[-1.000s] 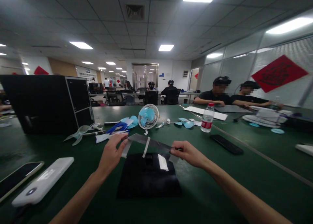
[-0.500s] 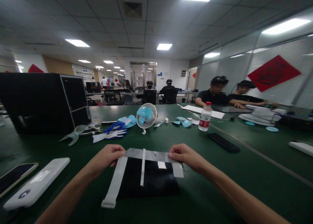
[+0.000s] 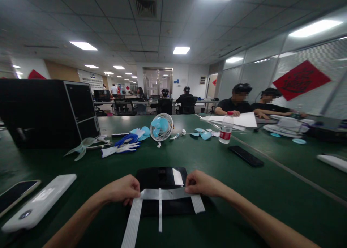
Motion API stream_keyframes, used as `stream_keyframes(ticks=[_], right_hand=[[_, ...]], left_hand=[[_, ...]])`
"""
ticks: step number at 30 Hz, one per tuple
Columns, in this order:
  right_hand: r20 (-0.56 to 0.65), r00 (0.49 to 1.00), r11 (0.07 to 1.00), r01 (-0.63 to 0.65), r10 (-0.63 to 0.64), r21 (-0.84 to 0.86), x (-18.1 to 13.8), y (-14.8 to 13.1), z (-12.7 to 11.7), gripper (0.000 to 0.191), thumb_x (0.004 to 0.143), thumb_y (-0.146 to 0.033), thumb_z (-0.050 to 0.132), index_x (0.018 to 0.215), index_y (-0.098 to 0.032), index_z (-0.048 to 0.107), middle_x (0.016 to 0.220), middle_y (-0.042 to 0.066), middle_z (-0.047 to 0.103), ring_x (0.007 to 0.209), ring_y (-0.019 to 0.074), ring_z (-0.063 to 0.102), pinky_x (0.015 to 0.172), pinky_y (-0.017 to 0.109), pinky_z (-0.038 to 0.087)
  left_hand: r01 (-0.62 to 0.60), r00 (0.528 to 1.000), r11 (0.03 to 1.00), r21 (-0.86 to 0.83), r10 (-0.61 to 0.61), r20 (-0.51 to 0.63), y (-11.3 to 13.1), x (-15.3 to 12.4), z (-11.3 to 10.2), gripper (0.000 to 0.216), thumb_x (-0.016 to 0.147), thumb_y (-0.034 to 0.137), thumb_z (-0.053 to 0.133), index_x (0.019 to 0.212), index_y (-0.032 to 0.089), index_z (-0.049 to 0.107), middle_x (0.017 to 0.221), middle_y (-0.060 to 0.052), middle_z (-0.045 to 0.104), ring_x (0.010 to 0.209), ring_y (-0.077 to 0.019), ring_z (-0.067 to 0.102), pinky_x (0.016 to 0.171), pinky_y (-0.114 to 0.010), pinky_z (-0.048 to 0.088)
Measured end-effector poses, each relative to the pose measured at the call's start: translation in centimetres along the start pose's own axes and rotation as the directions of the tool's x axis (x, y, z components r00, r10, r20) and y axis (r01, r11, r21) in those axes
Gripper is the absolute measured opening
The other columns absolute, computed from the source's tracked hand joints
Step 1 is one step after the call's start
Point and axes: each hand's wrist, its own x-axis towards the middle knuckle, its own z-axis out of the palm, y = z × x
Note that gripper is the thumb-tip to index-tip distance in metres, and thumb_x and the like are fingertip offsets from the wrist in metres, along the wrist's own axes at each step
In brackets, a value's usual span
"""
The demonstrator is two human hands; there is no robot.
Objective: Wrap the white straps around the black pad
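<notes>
At the lower centre our left hand (image 3: 127, 188) and right hand (image 3: 201, 183) pinch the grey strip (image 3: 173, 194) near its ends; we have drawn it nearer, baring the black panel (image 3: 150, 175) beyond; middle right, a co-worker (image 3: 236, 102) now lifts a white sheet (image 3: 248, 120)

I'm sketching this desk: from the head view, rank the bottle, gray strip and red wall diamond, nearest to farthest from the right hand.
1. Gray strip: held in the right hand.
2. Bottle: ahead, to the right.
3. Red wall diamond: background, far right.
</notes>
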Motion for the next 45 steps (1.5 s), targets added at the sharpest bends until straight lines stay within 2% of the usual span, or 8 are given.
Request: stream_keyframes(ticks=[9, 13, 16, 23, 26, 29, 34, 45], right_hand=[[-0.076, 0.997, 0.990, -0.021, 0.010, -0.141, -0.8, -1.3, 0.1, 0.021, 0.077, -0.033, 0.063, 0.088, -0.016, 0.068, 0.084, 0.002, 0.067, 0.072, 0.0141, 0.060, 0.057, 0.023, 0.042], [-0.130, 0.991, 0.970, -0.047, 0.016, -0.240, -1.2, -2.2, 0.2, 0.020, 0.074, -0.032, 0.067, 0.086, -0.017, 0.068, 0.086, 0.004, 0.067, 0.074, 0.0162, 0.059, 0.056, 0.024, 0.041], [-0.132, 0.991, 0.965, -0.033, -0.002, -0.261, -1.2, -2.1, 0.3, 0.018, 0.075, -0.031, 0.067, 0.087, -0.017, 0.068, 0.087, 0.004, 0.067, 0.074, 0.0166, 0.060, 0.056, 0.024, 0.042], [-0.114, 0.980, 0.960, 0.131, -0.163, -0.249, -1.5, -2.9, 1.3, 0.021, 0.086, -0.029, 0.053, 0.092, -0.015, 0.068, 0.090, 0.004, 0.068, 0.077, 0.0144, 0.062, 0.067, 0.026, 0.049], [-0.102, 0.923, 0.889, 0.320, -0.370, -0.329, -1.9, -4.7, 2.6, 0.027, 0.091, -0.026, 0.045, 0.104, -0.017, 0.067, 0.105, 0.006, 0.066, 0.092, 0.0160, 0.061, 0.083, 0.030, 0.048], [0.026, 0.859, 0.795, 0.484, -0.511, -0.367, -2.1, -6.0, 4.1, 0.036, 0.092, -0.028, 0.044, 0.126, -0.020, 0.057, 0.128, 0.007, 0.057, 0.116, 0.0187, 0.051, 0.102, 0.034, 0.038], [0.075, 0.847, 0.742, 0.501, -0.527, -0.446, -1.8, -6.2, 5.9, 0.050, 0.092, -0.035, 0.044, 0.139, -0.018, 0.042, 0.142, 0.009, 0.044, 0.132, 0.0217, 0.036, 0.111, 0.039, 0.025], [0.173, 0.783, 0.635, 0.594, -0.598, -0.494, -3.7, -5.4, 6.8, 0.050, 0.094, -0.036, 0.040, 0.139, -0.016, 0.042, 0.141, 0.011, 0.046, 0.129, 0.0217, 0.041, 0.109, 0.036, 0.028]], left_hand=[[0.009, 0.997, 0.985, 0.174, 0.005, -0.081, 0.2, -0.3, 0.4, 0.021, 0.072, 0.037, 0.056, 0.077, 0.018, 0.064, 0.076, -0.002, 0.064, 0.065, -0.0163, 0.058, 0.056, -0.026, 0.042], [-0.126, 0.972, 0.937, 0.326, 0.182, -0.148, 0.1, -0.5, 0.8, 0.016, 0.075, 0.033, 0.056, 0.083, 0.023, 0.065, 0.089, -0.002, 0.065, 0.078, -0.0202, 0.060, 0.065, -0.032, 0.047], [-0.304, 0.934, 0.877, 0.371, 0.351, -0.065, 0.5, -0.6, 1.6, 0.028, 0.081, 0.024, 0.048, 0.101, 0.032, 0.064, 0.104, 0.000, 0.062, 0.090, -0.0199, 0.058, 0.077, -0.034, 0.047], [-0.387, 0.913, 0.809, 0.443, 0.404, 0.060, 1.2, -0.3, 2.3, 0.041, 0.085, 0.011, 0.040, 0.111, 0.031, 0.063, 0.112, 0.000, 0.056, 0.099, -0.0148, 0.054, 0.088, -0.029, 0.043], [-0.416, 0.898, 0.788, 0.454, 0.436, 0.065, 1.1, 0.0, 2.3, 0.039, 0.085, 0.011, 0.040, 0.110, 0.031, 0.063, 0.109, 0.001, 0.056, 0.096, -0.0133, 0.054, 0.086, -0.027, 0.042], [-0.425, 0.891, 0.777, 0.464, 0.449, 0.063, 0.9, 0.3, 2.3, 0.039, 0.085, 0.010, 0.040, 0.108, 0.031, 0.064, 0.105, 0.001, 0.056, 0.094, -0.0131, 0.055, 0.085, -0.026, 0.042], [-0.410, 0.895, 0.787, 0.462, 0.443, 0.040, 0.9, 0.3, 2.5, 0.038, 0.086, 0.012, 0.040, 0.110, 0.031, 0.064, 0.103, 0.001, 0.056, 0.092, -0.0129, 0.055, 0.084, -0.025, 0.041], [-0.418, 0.888, 0.777, 0.470, 0.458, 0.032, 0.6, 0.5, 2.5, 0.037, 0.086, 0.012, 0.041, 0.111, 0.029, 0.063, 0.105, 0.000, 0.057, 0.094, -0.0130, 0.055, 0.085, -0.025, 0.041]])
